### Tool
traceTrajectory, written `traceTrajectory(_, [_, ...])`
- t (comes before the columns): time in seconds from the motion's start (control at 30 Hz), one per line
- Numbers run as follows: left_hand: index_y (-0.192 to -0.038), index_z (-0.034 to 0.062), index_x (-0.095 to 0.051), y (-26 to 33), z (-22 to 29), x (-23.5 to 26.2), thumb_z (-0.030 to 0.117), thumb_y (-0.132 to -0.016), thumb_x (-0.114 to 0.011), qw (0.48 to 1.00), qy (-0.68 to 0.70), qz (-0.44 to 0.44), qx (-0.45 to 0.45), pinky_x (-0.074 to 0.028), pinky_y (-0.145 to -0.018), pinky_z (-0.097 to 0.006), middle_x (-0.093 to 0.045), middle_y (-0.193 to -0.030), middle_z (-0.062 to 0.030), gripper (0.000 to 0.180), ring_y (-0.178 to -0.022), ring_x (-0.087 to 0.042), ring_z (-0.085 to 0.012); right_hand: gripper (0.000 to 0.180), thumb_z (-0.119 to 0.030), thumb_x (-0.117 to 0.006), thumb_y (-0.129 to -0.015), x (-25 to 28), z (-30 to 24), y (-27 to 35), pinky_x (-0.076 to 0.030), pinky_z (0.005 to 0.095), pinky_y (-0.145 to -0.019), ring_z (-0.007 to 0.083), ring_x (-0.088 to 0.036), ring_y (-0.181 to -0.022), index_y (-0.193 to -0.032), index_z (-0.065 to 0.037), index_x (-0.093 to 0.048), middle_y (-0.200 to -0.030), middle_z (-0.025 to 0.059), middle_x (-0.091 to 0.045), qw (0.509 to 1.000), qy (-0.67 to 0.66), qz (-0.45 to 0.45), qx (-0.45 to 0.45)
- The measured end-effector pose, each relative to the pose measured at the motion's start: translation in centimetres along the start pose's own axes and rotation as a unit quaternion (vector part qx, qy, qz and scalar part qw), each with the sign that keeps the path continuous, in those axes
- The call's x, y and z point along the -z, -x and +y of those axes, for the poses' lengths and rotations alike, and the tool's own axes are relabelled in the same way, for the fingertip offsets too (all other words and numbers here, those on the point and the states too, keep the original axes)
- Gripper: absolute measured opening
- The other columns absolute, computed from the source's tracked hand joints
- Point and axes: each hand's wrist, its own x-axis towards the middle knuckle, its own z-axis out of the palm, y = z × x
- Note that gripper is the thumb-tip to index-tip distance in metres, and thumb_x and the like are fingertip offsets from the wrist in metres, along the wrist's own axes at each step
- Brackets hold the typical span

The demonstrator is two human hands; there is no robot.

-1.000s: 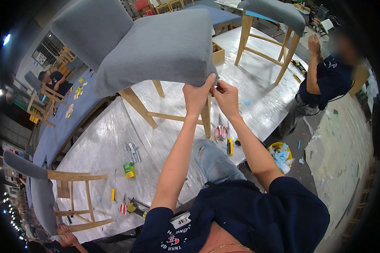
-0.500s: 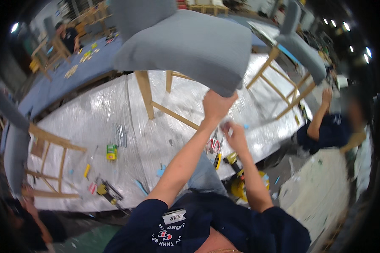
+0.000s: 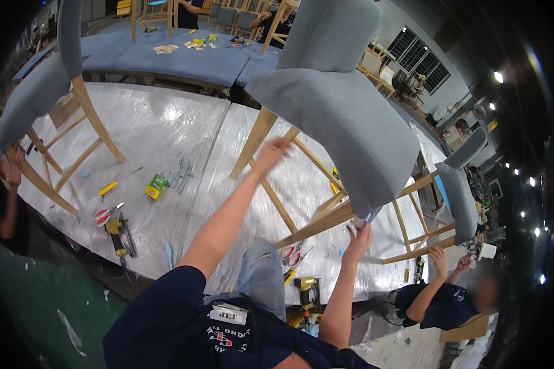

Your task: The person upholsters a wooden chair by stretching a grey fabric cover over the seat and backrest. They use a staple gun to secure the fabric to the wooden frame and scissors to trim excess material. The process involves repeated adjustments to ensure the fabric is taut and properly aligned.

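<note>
A grey upholstered chair (image 3: 357, 117) with wooden legs stands before me on a plastic-covered worktable (image 3: 197, 98). My left hand (image 3: 273, 154) is among its legs under the seat, off the cloth and smeared by motion, so its fingers do not read clearly. My right hand (image 3: 358, 241) is at the seat's near corner, its fingers pinched together at the cloth edge. A small pale, bluish bit shows at those fingertips, too small to name.
Red-handled scissors (image 3: 291, 256) and a nail gun (image 3: 306, 294) lie near the table edge. Another nail gun (image 3: 118, 240), a yellow-handled screwdriver (image 3: 108, 188) and a green-yellow box (image 3: 157, 187) are on the left. Other chairs (image 3: 34, 95) flank mine; a co-worker (image 3: 440, 301) is at right.
My left hand has let go of the seat corner and moved left to the legs. The chair stands turned, and my right hand has come up to its near corner. The view has shifted.
</note>
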Motion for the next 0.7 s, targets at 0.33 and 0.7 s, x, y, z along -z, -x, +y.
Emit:
traceTrajectory(0.33, [-0.11, -0.004, -0.069, -14.8, 7.2, 7.4, 0.048, -0.101, -0.044, 0.987, -0.047, 0.149, -0.044, -0.046, -0.087, -0.035, -0.071, -0.099, -0.0119, 0.059, -0.094, -0.063, -0.0208, 0.034, -0.02, -0.048, -0.1, -9.6, 0.2, -1.0, -0.055, 0.0324, -0.066, 0.0202, -0.067, -0.081, -0.125, 0.002, -0.052, -0.109, 0.0129, -0.064, 0.994, -0.091, 0.036, 0.039])
traceTrajectory(0.7, [-0.123, -0.0042, -0.063, -5.9, 9.1, 6.3, 0.043, -0.102, -0.046, 0.982, -0.051, 0.179, -0.041, -0.045, -0.09, -0.035, -0.065, -0.117, -0.0097, 0.054, -0.106, -0.059, -0.019, 0.037, -0.018, -0.047, -0.099, -4.4, 6.9, -3.5, -0.05, 0.0358, -0.087, 0.024, -0.063, -0.1, -0.129, 0.003, -0.051, -0.113, 0.013, -0.063, 0.994, -0.049, 0.066, 0.067])
